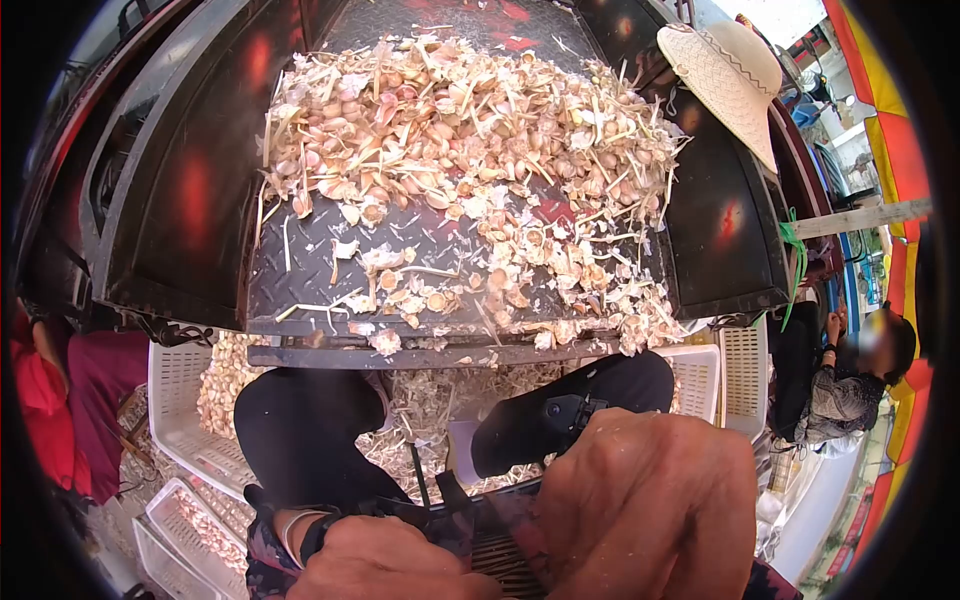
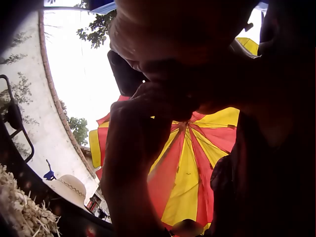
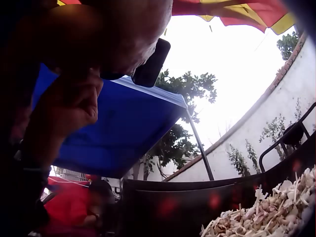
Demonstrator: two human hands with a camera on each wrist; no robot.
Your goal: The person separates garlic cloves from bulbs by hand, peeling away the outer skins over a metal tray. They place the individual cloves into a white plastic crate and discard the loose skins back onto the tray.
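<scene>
both hands are held close together low near the body; the left hand [image 1: 385,560] and right hand [image 1: 650,500] look curled, but what they grip cannot be told. the garlic pile [image 1: 470,150] lies ahead on the metal tray [image 1: 180,200]; the person should work slowly over the white crates [image 1: 175,420], so peels fall inside.

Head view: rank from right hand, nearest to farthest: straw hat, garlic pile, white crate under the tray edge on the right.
From the right hand:
1. White crate, just above the hand, below the tray edge.
2. Garlic pile, on the black metal tray, up and centre.
3. Straw hat, top right on the tray's right rim.
</scene>
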